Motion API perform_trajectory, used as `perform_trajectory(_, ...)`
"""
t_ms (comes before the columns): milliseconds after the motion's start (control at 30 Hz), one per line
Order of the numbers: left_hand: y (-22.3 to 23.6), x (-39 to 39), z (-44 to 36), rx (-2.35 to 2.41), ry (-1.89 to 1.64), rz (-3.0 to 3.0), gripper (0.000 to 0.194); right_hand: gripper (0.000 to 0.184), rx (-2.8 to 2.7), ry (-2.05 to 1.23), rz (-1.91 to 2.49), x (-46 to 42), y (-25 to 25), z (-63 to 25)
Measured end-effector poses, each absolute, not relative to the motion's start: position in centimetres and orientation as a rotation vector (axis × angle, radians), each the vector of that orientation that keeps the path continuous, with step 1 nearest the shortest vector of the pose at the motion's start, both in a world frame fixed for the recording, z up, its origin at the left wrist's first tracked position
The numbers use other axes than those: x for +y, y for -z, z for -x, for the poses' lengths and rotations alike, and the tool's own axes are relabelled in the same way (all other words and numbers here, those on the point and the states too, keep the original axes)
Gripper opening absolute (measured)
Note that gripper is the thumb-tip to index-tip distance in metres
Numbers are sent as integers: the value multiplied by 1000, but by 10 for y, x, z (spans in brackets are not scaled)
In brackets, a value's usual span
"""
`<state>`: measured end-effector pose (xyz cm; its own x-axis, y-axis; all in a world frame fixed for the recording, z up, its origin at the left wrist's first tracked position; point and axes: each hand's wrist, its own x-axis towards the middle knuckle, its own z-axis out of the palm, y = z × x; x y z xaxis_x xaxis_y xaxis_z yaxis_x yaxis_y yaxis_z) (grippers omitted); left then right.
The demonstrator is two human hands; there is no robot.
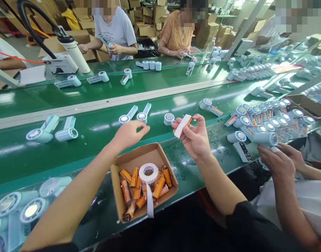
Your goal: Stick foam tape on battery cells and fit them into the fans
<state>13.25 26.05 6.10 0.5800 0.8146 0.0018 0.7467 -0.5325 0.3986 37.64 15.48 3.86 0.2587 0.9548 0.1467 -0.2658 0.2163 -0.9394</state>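
My right hand (196,140) pinches an orange cylindrical battery (189,121) between thumb and fingers. A strip of white tape (182,127) lies along the battery. To its left, my left hand (129,134) hovers over the near belt edge with thumb and forefinger tips brought together; nothing shows between them. Below both hands, a cardboard box (114,185) holds several orange batteries (158,187) and a roll of white tape (148,173). The tape's loose end hangs over the box's front. A light-blue fan-like housing (169,119) stands just left of my right hand.
More light-blue housings (67,133) lie along the green conveyor belt (102,147). Several are clustered at right (268,115) and near left (31,210). A co-worker's hands (277,161) handle a housing on my right. Other people work across the belt.
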Motion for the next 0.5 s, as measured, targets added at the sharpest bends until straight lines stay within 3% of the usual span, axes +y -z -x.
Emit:
perform_trajectory(100, -54, 326, -196, 1568, 113, -2659, 50, 69, -855, -1111, 924, 161, -40, -376)
perform_trajectory(200, -43, 350, -222, 1533, 412, -2688, 32, 64, -901, -1123, 926, 162, -50, -393)
perform_trajectory(267, -37, 347, -215, 1451, 436, -2717, 27, 57, -957, -1081, 952, 163, -56, -407)
perform_trajectory(400, -26, 335, -188, 1323, 397, -2786, 45, 55, -1024, -1052, 988, 178, -56, -420)
perform_trajectory(500, -19, 337, -180, 1331, 368, -2774, 48, 56, -1075, -1128, 988, 199, -45, -414)
